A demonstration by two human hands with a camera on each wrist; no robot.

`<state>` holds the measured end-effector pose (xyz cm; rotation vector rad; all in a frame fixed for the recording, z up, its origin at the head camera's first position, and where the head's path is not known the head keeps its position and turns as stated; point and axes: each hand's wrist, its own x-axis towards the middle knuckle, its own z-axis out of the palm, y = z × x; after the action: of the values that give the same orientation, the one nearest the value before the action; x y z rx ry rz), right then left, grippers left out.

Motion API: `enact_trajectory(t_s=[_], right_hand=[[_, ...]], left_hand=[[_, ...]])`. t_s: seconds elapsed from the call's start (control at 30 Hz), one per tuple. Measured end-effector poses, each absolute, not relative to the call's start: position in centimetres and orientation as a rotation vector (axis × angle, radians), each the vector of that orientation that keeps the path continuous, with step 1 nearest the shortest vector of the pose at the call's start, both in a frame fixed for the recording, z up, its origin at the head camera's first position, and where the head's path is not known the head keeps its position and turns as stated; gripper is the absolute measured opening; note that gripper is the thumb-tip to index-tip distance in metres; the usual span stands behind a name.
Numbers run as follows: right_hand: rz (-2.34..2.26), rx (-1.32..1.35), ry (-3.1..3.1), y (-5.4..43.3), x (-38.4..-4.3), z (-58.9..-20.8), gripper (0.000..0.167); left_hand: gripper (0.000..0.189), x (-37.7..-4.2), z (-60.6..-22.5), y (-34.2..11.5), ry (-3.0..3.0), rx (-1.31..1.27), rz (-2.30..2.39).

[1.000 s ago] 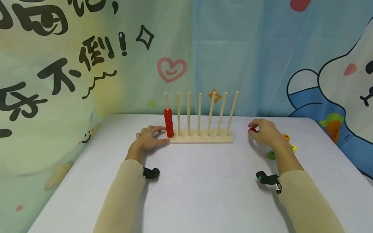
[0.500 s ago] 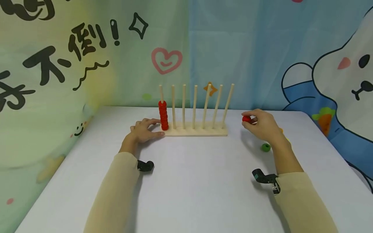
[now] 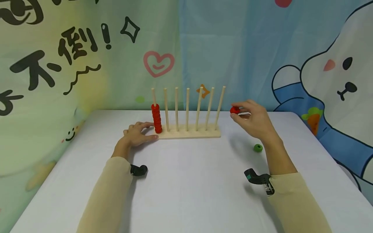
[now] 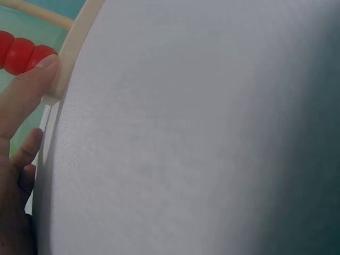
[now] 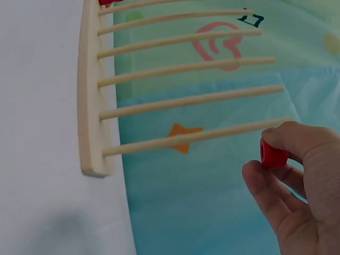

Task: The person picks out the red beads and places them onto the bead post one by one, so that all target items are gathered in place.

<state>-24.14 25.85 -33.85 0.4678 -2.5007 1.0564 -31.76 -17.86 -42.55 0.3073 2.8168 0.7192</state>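
Observation:
A wooden peg rack (image 3: 189, 133) stands toward the back of the table with a row of upright pegs. Red beads (image 3: 156, 118) are stacked on its leftmost peg; the other pegs are bare. My left hand (image 3: 137, 133) holds the rack's left end, thumb at the front edge and fingers toward the back; in the left wrist view the thumb (image 4: 32, 90) lies by the lowest bead. Right of the rack and above the table, my right hand (image 3: 253, 119) pinches a red bead (image 5: 273, 154) between thumb and fingers, apart from the pegs.
A green bead (image 3: 257, 148) lies on the white table (image 3: 192, 187) below the right hand. Behind the table hangs a printed cloth (image 3: 215, 48). Each wrist wears a small black camera, as on the right wrist camera (image 3: 257, 177).
My right hand has lifted the red bead off the table area and carried it left toward the rack. The left hand keeps its place at the rack; the head view has shifted.

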Motion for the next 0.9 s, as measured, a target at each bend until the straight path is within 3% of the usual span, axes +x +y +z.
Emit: enact_trajectory(t_s=[0.37, 0.53, 0.9], right_hand=[[1.052, 0.627, -2.32, 23.1, -24.5, -31.5, 0.026], [1.13, 0.71, -2.255, 20.8, -22.9, -29.5, 0.022], [1.24, 0.82, -2.271, 18.7, -22.1, -28.6, 0.034]], left_hand=[[0.076, -31.9, -41.9, -18.3, 2.834, 0.301, 0.724], [0.076, -32.0, -41.7, -18.5, 2.83, 0.303, 0.717], [0.076, -31.9, -42.8, -17.9, 2.833, 0.327, 0.725]])
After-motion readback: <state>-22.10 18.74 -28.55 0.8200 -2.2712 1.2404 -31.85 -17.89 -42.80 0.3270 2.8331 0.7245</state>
